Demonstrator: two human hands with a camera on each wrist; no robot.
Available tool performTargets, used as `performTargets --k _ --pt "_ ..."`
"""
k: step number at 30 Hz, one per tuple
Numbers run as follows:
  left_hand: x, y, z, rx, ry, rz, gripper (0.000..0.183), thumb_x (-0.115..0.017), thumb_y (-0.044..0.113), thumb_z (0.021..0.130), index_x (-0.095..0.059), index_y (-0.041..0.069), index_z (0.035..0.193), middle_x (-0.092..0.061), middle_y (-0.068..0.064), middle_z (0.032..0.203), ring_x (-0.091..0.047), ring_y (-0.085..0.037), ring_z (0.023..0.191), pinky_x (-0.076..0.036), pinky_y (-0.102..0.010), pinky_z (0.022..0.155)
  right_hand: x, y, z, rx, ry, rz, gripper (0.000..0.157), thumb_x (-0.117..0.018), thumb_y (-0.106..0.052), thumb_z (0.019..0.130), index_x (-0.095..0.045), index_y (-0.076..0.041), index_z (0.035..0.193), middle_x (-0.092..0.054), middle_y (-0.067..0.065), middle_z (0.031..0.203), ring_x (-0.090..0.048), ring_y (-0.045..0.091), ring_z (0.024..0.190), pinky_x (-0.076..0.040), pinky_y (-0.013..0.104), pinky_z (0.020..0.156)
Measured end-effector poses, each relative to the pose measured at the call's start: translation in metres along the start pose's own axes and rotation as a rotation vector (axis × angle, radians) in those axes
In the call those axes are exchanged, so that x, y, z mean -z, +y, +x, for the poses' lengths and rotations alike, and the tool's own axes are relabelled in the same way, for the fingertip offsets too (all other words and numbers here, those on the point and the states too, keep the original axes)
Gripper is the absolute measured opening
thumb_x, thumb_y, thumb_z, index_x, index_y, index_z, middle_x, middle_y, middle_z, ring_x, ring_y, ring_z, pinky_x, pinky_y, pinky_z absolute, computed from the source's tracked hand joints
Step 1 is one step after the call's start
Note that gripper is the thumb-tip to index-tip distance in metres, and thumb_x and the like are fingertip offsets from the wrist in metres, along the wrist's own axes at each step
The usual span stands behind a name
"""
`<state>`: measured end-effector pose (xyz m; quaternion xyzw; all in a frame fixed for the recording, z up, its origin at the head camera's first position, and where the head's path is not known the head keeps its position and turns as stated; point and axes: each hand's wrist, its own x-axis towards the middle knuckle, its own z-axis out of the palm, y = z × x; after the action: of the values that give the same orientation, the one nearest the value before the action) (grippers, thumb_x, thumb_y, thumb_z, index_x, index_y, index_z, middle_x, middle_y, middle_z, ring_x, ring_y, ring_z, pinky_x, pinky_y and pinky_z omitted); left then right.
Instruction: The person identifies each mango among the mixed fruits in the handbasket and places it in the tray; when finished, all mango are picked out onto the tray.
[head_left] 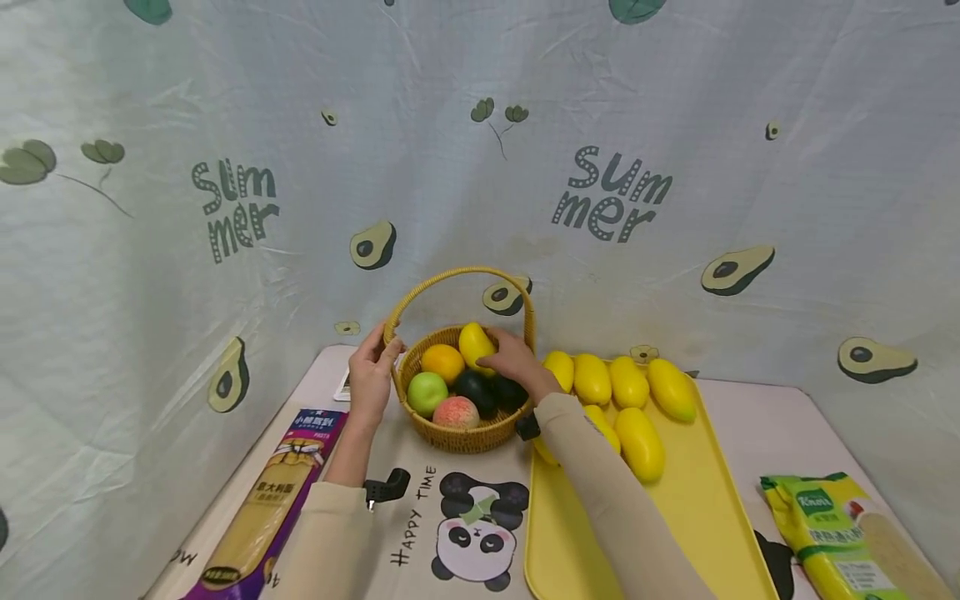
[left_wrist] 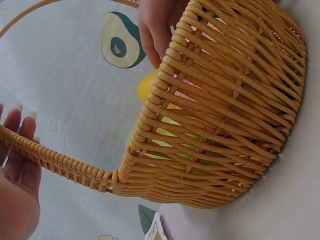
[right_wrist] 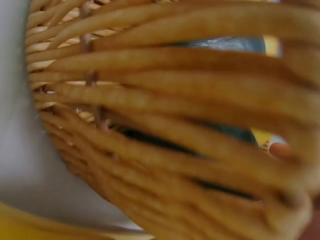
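Observation:
A round wicker basket (head_left: pixel 465 442) with a tall arched handle (head_left: pixel 457 273) holds a yellow mango (head_left: pixel 474 343), an orange (head_left: pixel 442 363), a green apple (head_left: pixel 427 393), a peach (head_left: pixel 456 412) and dark avocados (head_left: pixel 476 390). My left hand (head_left: pixel 372 375) holds the left side of the handle; in the left wrist view the fingers (left_wrist: pixel 27 135) lie behind it. Reaching over the basket's right rim, my right hand (head_left: pixel 516 360) grips the mango at the back. Basket weave (right_wrist: pixel 150 105) fills most of the right wrist view and hides nearly all of that hand.
Right of the basket lies a yellow tray (head_left: pixel 682 517) with several mangoes (head_left: pixel 640 446) toward its back. A pasta packet (head_left: pixel 270 500) lies at the left, a green and yellow Knorr packet (head_left: pixel 840 533) at the far right. A printed curtain (head_left: pixel 465 192) hangs behind the table.

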<state>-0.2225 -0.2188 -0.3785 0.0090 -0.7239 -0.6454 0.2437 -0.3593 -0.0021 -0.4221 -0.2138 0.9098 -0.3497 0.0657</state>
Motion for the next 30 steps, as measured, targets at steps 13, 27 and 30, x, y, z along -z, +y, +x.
performTargets --k 13,27,30 --pt "0.001 0.005 -0.003 0.06 -0.003 0.044 0.042 -0.05 0.019 0.104 -0.05 0.007 0.145 -0.061 -0.025 0.115 -0.057 -0.011 0.102 -0.043 -0.016 0.1 -0.019 0.0 0.004 -0.073 0.049 0.017 0.073 -0.07 -0.041 0.087 -0.044 -0.006 0.145 -0.059 0.013 0.134 -0.057 0.029 0.111 -0.046 0.046 0.102" --pt "-0.003 -0.027 0.01 -0.011 0.032 0.023 0.042 -0.053 0.029 0.103 -0.053 0.015 0.143 -0.063 -0.022 0.112 -0.058 -0.008 0.099 -0.044 -0.013 0.094 -0.01 0.006 -0.001 -0.024 0.215 0.024 0.069 -0.074 -0.034 0.085 -0.047 -0.012 0.145 -0.06 0.01 0.132 -0.059 0.028 0.112 -0.049 0.047 0.1" --pt "-0.002 -0.023 0.007 -0.001 0.027 0.016 0.042 -0.053 0.026 0.104 -0.053 0.013 0.143 -0.063 -0.023 0.112 -0.057 -0.007 0.099 -0.044 -0.011 0.093 -0.009 0.004 -0.006 -0.006 0.226 0.019 0.07 -0.074 -0.033 0.086 -0.045 -0.013 0.147 -0.059 0.01 0.135 -0.058 0.028 0.113 -0.049 0.046 0.1"
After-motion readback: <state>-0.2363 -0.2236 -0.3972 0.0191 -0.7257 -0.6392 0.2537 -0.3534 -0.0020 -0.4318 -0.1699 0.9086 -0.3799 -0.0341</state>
